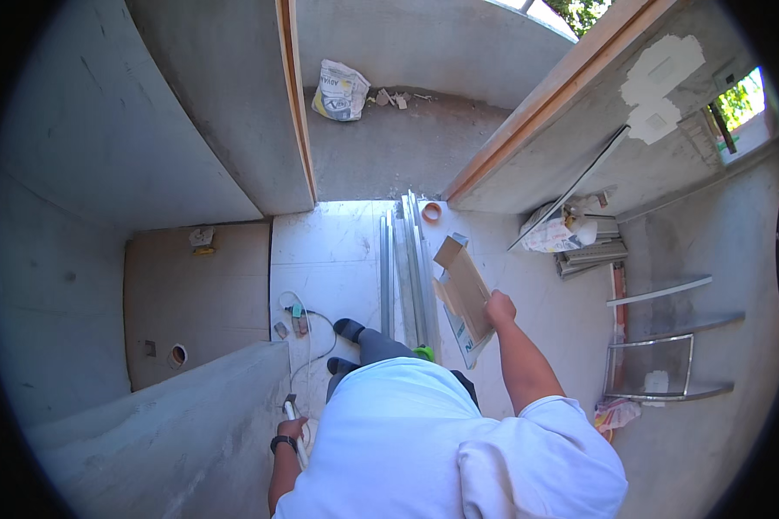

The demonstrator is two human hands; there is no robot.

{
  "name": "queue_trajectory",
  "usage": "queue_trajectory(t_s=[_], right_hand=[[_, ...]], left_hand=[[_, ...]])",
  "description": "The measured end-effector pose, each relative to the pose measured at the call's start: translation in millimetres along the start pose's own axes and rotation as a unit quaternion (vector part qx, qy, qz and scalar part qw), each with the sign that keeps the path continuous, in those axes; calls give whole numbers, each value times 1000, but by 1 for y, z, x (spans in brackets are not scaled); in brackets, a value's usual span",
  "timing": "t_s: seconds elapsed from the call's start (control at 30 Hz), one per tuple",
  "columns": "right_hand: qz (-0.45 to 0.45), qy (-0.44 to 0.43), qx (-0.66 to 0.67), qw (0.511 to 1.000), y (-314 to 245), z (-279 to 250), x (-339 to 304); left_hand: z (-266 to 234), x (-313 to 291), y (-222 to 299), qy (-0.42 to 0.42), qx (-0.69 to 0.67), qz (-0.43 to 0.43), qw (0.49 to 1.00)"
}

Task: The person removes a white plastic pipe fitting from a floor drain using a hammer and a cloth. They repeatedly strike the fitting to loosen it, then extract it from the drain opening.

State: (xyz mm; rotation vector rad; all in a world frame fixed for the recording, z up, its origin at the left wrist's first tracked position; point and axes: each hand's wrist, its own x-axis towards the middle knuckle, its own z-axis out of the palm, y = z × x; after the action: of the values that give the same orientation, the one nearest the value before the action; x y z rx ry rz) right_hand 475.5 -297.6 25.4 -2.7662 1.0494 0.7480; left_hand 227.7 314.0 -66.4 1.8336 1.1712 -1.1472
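My right hand [499,309] grips the near edge of an opened, long cardboard box [466,290], brown inside with a pale printed outside. The box is tilted over the white floor, its flaps spread at the far end. At the lower left, my left hand [292,429], below a dark wristwatch, is closed around a tool with a pale handle [301,451] and a dark head [290,401]. It looks like a hammer, but part of it is hidden by my hand and shirt. Between my hands, long grey metal profiles [404,272] lie on the floor.
A roll of brown tape [431,212] rests beyond the profiles. A cable and a small green-and-red device [299,318] lie near my feet. A low wall [199,424] stands on the left. White sacks [556,230] and stacked metal strips [593,253] lie by the right wall.
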Motion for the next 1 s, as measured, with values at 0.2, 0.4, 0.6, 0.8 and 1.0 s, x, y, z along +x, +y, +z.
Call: queue_trajectory(t_s=[0.2,0.4,0.6,0.8,1.0], right_hand=[[72,-51,44,995,56,77,-32],[102,-28,70,992,84,129,-33],[71,-117,-2,991,84,160,-14],[-9,-184,-81,980,35,133,52],[-55,-203,-2,978,-92,-2,173]], left_hand=[[1,9,9,7,48,34,998],[11,6,21,-3,91,20,996],[-2,17,72,21,106,62,992],[-35,22,167,65,72,81,992],[-77,-8,295,177,-29,177,968]])
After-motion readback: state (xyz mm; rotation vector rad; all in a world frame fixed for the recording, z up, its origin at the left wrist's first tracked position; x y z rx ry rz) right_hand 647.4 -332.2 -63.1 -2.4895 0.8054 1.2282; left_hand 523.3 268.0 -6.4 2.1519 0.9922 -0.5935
